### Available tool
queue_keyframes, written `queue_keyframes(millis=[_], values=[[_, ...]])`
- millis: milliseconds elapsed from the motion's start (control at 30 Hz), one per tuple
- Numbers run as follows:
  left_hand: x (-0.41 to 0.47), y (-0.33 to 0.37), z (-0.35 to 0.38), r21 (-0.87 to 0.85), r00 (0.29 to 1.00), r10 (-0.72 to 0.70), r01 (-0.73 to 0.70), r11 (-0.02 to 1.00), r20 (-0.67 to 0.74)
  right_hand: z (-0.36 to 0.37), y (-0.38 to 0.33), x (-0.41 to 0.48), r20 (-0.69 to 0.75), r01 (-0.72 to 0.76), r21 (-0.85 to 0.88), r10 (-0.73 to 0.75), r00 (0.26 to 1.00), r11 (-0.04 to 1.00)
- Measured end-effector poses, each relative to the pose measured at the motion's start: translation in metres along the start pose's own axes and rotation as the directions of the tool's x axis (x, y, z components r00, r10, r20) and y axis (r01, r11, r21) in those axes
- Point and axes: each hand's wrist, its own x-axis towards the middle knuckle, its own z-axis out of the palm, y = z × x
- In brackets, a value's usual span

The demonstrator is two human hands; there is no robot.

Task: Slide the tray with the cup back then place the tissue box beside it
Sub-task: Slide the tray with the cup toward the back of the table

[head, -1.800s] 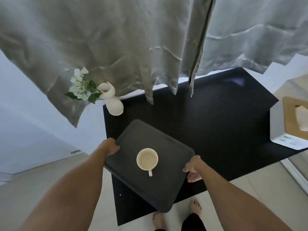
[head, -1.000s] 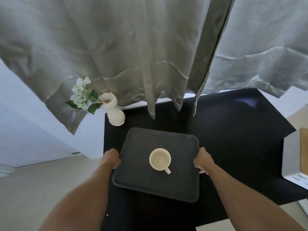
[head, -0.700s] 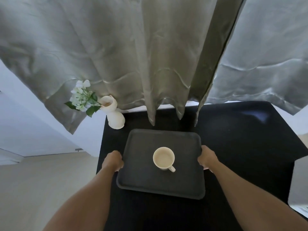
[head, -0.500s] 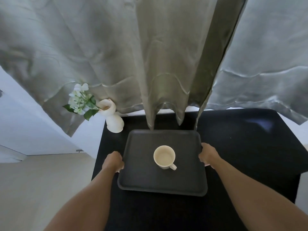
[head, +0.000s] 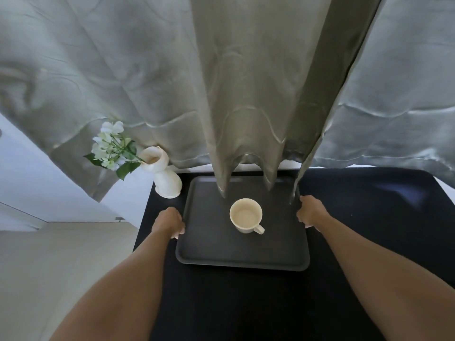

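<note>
1. My left hand is curled closed on the left rim of the tray, fingertips hooked over the lip about halfway along its side.
2. My right hand is closed the same way on the right rim, a little farther back than the left, right beside a hanging fold of the curtain.
3. The tray is dark, flat and looks stiff, with a low raised lip. I judge that two hands at opposite mid-edges suit it best, keeping it level and square.
4. The cup stands upright near the tray's centre, handle toward me and to the right. It looks ceramic, so breakable, and free to skate on the smooth tray; a slow, even push seems wise.
5. The tray lies on the black table, its far edge tucked under the curtain hem, so I judge it nearly as far back as it goes.
6. A white vase of flowers stands just beside the tray's far-left corner, close enough to knock.
7. The tissue box is out of view.
</note>
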Motion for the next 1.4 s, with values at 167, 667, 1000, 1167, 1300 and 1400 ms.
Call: queue_keyframes(millis=[167, 667, 1000, 1167, 1300, 1400], values=[[0.011, 0.007, -0.003, -0.006, 1.0, -0.016, 0.016, 1.0, -0.003, -0.006, -0.008, 0.015, -0.011, 0.011, -0.048, -0.011, 1.0, 0.999], [0.033, 0.019, 0.0, -0.028, 1.0, -0.016, 0.016, 0.999, 0.011, -0.011, -0.024, 0.043, -0.034, 0.038, -0.081, -0.041, 0.999, 0.996], [0.049, 0.03, -0.002, -0.028, 0.999, 0.013, -0.013, 1.0, 0.031, -0.013, -0.023, 0.055, -0.045, 0.022, -0.099, -0.026, 0.999, 0.995], [0.052, 0.031, -0.003, -0.025, 0.998, 0.009, -0.008, 1.0, 0.056, -0.013, -0.024, 0.061, -0.033, -0.001, -0.132, -0.004, 0.999, 0.991], [0.054, 0.032, -0.004, -0.011, 0.997, 0.006, -0.006, 1.0, 0.081, -0.014, -0.022, 0.065, -0.022, -0.025, -0.131, 0.023, 1.0, 0.991], [0.054, 0.033, -0.005, -0.016, 0.996, 0.006, -0.005, 1.0, 0.089, -0.014, -0.021, 0.064, -0.014, -0.017, -0.157, 0.015, 1.0, 0.987]])
